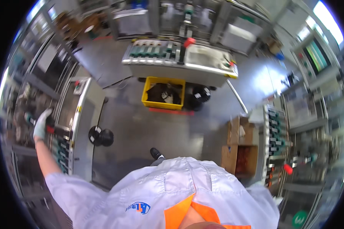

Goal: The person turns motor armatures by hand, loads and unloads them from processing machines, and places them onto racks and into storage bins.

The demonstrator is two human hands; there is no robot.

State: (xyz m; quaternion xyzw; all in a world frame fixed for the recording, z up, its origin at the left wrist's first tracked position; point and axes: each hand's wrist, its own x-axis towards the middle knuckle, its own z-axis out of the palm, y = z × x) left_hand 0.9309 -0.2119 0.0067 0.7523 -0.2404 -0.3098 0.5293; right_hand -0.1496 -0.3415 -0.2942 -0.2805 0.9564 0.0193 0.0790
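My left hand (41, 125), in a pale glove, reaches out over the machine station on the left. Its fingers look stretched out, though the picture is smeared there. Just beside it sits a teal and silver cylindrical part (29, 118) in the fixture. A red handle (49, 129) lies close to the wrist side of the hand. Below the forearm, several teal cylindrical parts (60, 152) stand in a row on the left bench. My right arm's sleeve (265, 198) hangs at the lower right; the right hand is mostly hidden, and its fingers cannot be made out.
A yellow crate (144, 100) with dark contents sits on the floor ahead, before a bench (172, 71) of teal parts. Black spools (101, 136) stand by the left bench, another black spool (200, 95) beside the crate. Opened cardboard boxes (229, 158) stand near the right-hand rack (275, 131).
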